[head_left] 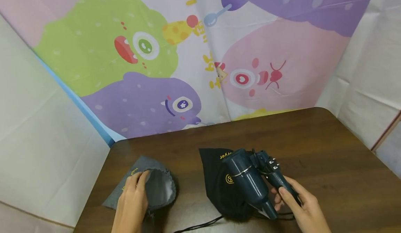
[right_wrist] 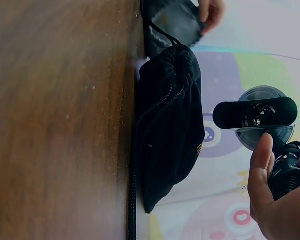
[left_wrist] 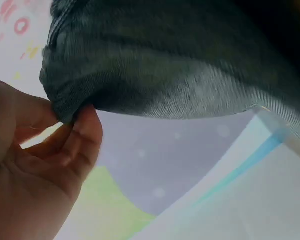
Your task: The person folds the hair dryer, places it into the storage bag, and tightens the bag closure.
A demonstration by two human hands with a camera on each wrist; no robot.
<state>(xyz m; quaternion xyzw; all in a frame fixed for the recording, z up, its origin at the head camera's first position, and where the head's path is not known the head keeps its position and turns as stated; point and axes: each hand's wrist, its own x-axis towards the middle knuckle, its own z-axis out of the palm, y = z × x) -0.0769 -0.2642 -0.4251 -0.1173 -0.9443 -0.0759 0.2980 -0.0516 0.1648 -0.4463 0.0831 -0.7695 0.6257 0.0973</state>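
The left hand [head_left: 131,200] pinches a gray bag [head_left: 158,187] gaping on the desk [head_left: 313,139]. The right hand [head_left: 305,205] grips a dryer [head_left: 249,181] by its handle [head_left: 278,179] above a black bag [head_left: 214,181]; the grip's far side is hard to see. Steadying the dryer and spreading the gray bag evenly probably help.

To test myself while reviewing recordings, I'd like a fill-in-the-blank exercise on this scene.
The right hand holds the dark teal plastic hair dryer by its ____.
In the head view, the grey cloth pouch lies ____ of the black cloth drawstring pouch.
The left hand pinches the ____ pouch.
Missing words: handle; left; grey.
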